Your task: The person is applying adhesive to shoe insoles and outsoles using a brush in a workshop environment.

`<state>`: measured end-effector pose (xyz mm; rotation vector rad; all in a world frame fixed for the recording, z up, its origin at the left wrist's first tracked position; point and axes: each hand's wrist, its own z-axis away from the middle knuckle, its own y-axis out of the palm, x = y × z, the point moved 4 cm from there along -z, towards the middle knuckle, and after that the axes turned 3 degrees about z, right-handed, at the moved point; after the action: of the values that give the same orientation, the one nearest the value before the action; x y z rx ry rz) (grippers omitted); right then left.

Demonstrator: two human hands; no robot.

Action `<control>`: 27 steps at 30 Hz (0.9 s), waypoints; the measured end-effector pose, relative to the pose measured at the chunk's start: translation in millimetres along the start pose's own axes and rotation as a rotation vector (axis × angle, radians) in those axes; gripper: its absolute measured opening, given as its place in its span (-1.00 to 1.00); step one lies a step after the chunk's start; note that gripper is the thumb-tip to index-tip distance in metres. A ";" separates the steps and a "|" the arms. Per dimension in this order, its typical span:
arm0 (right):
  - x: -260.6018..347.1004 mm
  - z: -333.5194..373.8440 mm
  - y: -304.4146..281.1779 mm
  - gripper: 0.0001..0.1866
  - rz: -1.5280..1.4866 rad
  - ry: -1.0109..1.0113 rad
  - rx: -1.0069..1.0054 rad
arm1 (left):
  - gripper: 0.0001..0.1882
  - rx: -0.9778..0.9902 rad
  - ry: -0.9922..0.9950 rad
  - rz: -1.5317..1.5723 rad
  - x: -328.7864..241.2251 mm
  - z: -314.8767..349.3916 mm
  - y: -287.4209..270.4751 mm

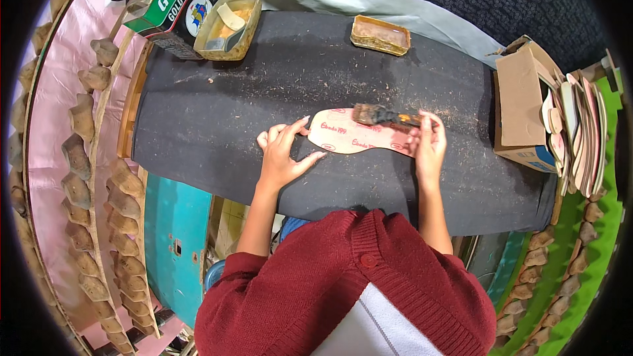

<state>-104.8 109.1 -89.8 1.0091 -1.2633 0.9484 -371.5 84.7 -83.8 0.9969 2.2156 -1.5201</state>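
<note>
A pink shoe insole board (pixel 359 137) with red printing lies flat on the black cloth-covered table (pixel 244 112). My right hand (pixel 429 145) grips the handle of a brush (pixel 382 115). Its dark bristles lie over the insole board's upper edge, and the handle is slightly blurred. Beside the board's rounded left end, my left hand (pixel 283 153) has its thumb and fingers spread apart. Its fingertips sit at or against the edge of the board. The brush and my right hand cover part of the board's right end.
At the back left, a glue can (pixel 168 10) stands beside a yellowish tub (pixel 252 33) with scrapers in it. A shallow tray (pixel 380 35) sits at the back. On the right, a cardboard box (pixel 521 102) adjoins stacked insole boards (pixel 581 132). Shoe lasts (pixel 78 155) line racks on both sides.
</note>
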 end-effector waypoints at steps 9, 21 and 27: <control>20.9 -2.6 -47.2 -0.81 0.094 -0.119 -0.168 | -0.28 0.012 -0.002 -0.003 0.1 -0.6 1.6; 20.5 23.9 47.7 -0.79 -0.045 -0.128 0.199 | -0.46 -0.018 0.010 0.018 -0.4 -1.5 2.5; 14.9 18.5 41.0 -0.79 0.034 -0.112 0.192 | -0.49 -0.014 -0.023 0.039 0.9 -0.2 2.1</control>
<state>-148.1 103.5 -71.4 1.2072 -1.3034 1.0673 -370.7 85.7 -85.7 1.0076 2.1759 -1.4902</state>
